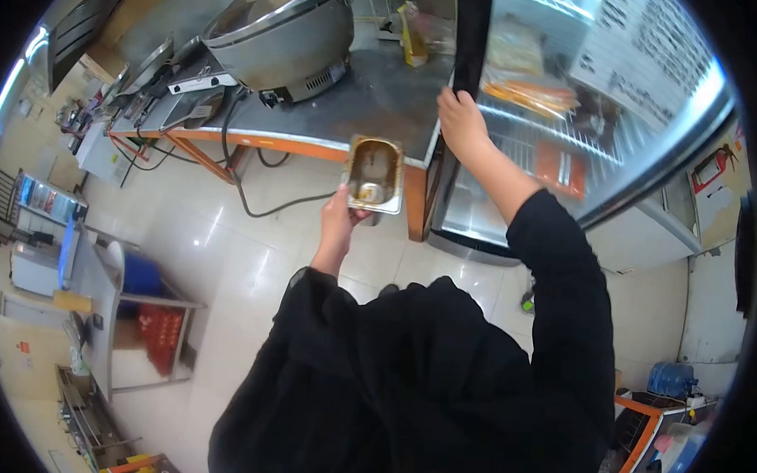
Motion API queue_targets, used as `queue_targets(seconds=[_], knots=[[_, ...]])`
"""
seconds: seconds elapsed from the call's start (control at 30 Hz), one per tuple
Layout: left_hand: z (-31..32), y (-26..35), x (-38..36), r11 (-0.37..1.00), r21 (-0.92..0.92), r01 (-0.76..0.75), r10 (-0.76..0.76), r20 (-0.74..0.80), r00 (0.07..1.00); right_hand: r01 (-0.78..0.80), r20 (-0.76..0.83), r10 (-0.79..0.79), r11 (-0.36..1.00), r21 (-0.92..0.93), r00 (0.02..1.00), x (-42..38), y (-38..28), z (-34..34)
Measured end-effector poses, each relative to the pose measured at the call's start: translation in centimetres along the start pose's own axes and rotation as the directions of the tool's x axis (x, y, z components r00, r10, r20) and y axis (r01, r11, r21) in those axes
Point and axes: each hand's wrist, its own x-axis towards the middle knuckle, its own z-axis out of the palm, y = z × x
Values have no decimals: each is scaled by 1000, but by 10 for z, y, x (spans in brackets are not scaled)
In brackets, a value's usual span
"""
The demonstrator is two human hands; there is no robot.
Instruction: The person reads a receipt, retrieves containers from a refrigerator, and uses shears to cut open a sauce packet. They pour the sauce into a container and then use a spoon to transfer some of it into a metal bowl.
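Observation:
My left hand [337,224] is closed on the near left corner of a small, deep metal food pan [395,177]. Brown residue coats the pan's inside walls, and a little yellowish matter lies at its bottom. The pan is held over the floor, just off the front edge of the worktable. My right hand [463,124] reaches forward, its fingers curled at the black edge of a lit display refrigerator [471,52]. Inside the refrigerator, wire shelves carry orange packets [529,95] and a reddish-orange package [559,169].
A large grey cooker [289,46] stands on the dark worktable [383,91], with a yellow bottle [413,42] behind. A black cable [271,213] hangs down to the floor. The glass door [648,154] angles out at right. A metal table [101,310] stands left.

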Motion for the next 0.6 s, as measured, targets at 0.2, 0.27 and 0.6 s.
queue_targets(seconds=[0.2, 0.27, 0.6], knots=[[21, 0, 122, 995, -60, 82, -63, 262, 963, -210, 177, 190, 972, 105, 966, -1, -16, -53], [33, -3, 152, 993, -66, 99, -80, 246, 966, -250, -3, 252, 961, 122, 968, -25, -29, -57], [45, -23, 202, 919, -226, 322, -301, 122, 946, -639, -7, 901, 313, 703, 434, -262, -148, -118]])
